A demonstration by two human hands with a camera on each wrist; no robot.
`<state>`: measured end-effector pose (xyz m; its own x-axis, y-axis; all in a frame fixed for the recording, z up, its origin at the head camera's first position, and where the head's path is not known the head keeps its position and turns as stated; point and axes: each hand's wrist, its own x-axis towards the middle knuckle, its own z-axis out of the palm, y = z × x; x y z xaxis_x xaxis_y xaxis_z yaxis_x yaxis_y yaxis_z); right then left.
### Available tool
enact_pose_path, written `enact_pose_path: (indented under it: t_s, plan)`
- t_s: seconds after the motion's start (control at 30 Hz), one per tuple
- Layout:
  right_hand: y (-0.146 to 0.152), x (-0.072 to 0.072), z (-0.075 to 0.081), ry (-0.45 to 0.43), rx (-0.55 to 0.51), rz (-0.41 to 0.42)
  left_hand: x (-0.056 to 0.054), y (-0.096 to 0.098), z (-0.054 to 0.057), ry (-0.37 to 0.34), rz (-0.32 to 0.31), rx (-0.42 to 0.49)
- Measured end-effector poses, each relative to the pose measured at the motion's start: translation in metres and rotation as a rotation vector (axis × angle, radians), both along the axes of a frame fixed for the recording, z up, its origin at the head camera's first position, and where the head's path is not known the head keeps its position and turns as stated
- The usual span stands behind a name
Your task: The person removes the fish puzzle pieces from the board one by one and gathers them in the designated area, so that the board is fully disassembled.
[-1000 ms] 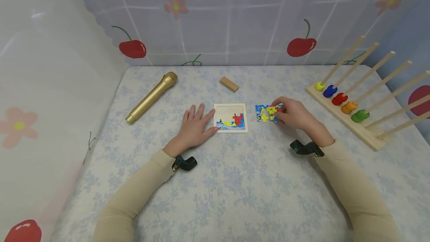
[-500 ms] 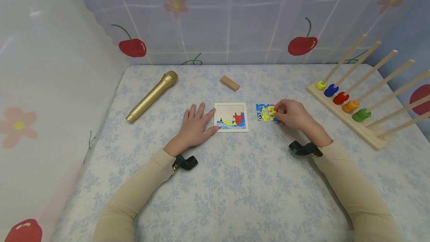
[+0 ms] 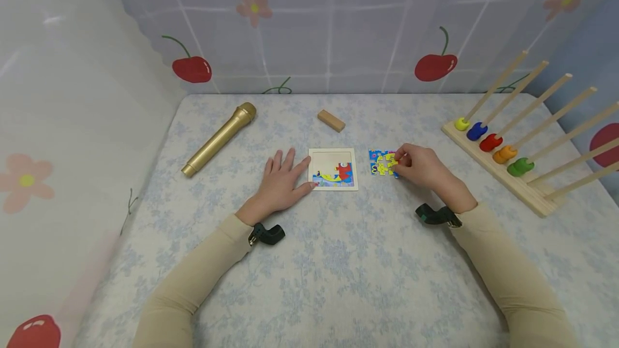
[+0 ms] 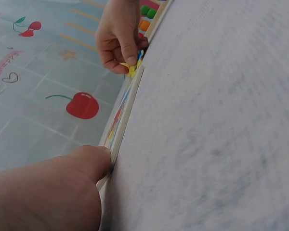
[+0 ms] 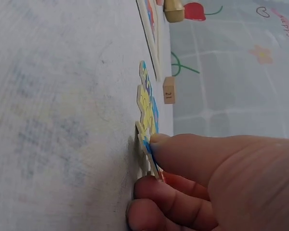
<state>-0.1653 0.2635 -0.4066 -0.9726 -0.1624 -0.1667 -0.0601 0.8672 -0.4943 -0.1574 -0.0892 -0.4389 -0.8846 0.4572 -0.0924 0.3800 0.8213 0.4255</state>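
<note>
My left hand (image 3: 279,186) lies on the tablecloth with fingers spread, its thumb and index finger at the left edge of a small wooden puzzle tray (image 3: 356,179). Inside the tray, several pieces with a red, yellow and blue picture (image 3: 333,177) fill the lower part, and bare wood shows above them. To the tray's right, loose jigsaw pieces (image 3: 379,163) lie grouped on the cloth. My right hand (image 3: 422,166) pinches a puzzle piece (image 5: 145,144) at their right side, thumb on top and fingers at its edge. That piece tilts slightly in the right wrist view, partly hidden by the thumb.
Beyond the tray lies a small wooden block (image 3: 331,121), marked 21 in the right wrist view. A gold microphone (image 3: 220,139) lies at the back left. On the right stands a wooden peg rack (image 3: 512,182) with tall rods and coloured beads (image 3: 504,153).
My right hand has shifted slightly left, and the pieces at its fingertips now sit closer against the rest of the loose group. The left hand stays at the tray.
</note>
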Motion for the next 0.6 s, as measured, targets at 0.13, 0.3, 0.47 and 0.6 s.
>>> enact_pose_path:
  t_s: [0.13,0.3,0.47,0.6]
  plan:
    - [0.0006,0.0009,-0.0001,0.028,0.022,0.020,0.0002,0.0000,0.0000,0.002,-0.002,-0.001]
    - [0.0002,0.0012,-0.0011,0.029,0.031,0.028,-0.0002,-0.0002,-0.0016,-0.001,-0.003,-0.004]
    - [-0.0004,0.0017,-0.0010,0.014,0.039,0.024,0.0000,-0.0004,-0.0014,0.001,-0.004,-0.006]
    - [0.0002,0.0016,-0.0021,0.018,0.044,0.029,-0.0010,-0.0004,-0.0019,0.001,-0.006,-0.003]
